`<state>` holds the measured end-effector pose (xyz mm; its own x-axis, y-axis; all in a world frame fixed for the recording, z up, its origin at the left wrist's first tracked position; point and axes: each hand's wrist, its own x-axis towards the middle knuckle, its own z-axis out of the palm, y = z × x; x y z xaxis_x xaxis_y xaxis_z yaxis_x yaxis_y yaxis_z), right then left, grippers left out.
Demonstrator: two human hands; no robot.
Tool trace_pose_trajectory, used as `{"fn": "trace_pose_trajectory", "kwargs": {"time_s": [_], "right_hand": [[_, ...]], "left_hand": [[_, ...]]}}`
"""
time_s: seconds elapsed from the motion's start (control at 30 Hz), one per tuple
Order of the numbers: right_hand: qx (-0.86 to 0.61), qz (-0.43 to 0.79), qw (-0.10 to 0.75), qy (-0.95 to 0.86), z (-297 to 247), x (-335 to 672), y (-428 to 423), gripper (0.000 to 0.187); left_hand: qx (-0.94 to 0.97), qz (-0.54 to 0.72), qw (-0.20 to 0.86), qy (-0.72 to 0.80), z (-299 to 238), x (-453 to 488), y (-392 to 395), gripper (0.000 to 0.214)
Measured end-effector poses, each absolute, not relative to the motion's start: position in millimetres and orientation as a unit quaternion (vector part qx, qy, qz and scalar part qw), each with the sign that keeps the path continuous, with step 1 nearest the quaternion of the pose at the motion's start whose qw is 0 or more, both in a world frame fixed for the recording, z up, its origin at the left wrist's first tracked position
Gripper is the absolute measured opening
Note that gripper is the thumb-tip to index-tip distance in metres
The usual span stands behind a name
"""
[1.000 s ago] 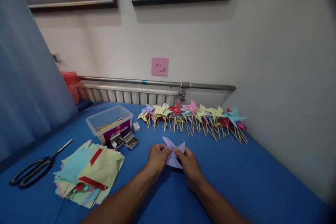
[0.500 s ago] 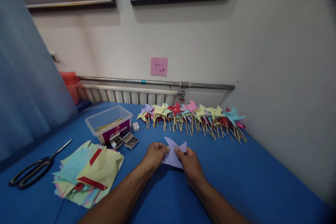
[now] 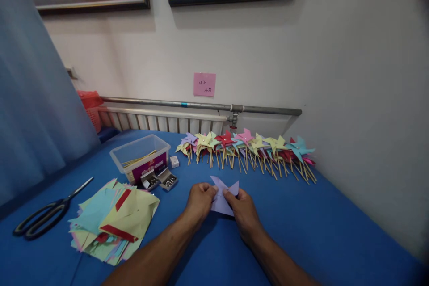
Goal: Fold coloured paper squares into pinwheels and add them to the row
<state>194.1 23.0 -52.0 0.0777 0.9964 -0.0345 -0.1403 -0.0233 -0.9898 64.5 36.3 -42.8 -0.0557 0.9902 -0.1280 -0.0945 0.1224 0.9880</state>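
A lilac paper piece with pointed flaps lies on the blue table in front of me. My left hand pinches its left side, fingers curled. Pinching its right side is my right hand, thumb and fingers pressed on the paper. The two hands almost meet over the middle of the paper, and part of it is hidden under them.
A row of finished paper pinwheels on sticks lies along the wall. A stack of coloured paper sits at left, black scissors beyond it. A clear plastic box with sticks and small open boxes of pins stand behind.
The hands and the lilac paper have stayed in place; its flaps have shifted slightly between my fingers. Everything else rests as before.
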Motion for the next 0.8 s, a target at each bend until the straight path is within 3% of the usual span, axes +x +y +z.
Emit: {"fn": "trace_pose_trajectory", "kwargs": {"time_s": [0.3,0.53,0.8], "right_hand": [[-0.496,0.518,0.538,-0.442,-56.2,195.1,26.4,0.042],[-0.498,0.494,0.548,-0.455,-55.6,197.5,26.2,0.045],[-0.493,0.499,0.548,-0.456,-53.4,197.3,25.3,0.045]], "left_hand": [[0.451,0.486,0.518,0.541,-39.1,64.5,32.9,0.030],[0.389,0.501,0.618,0.464,-32.2,57.5,33.3,0.044],[0.364,0.481,0.665,0.441,-26.5,53.6,31.4,0.040]]}}
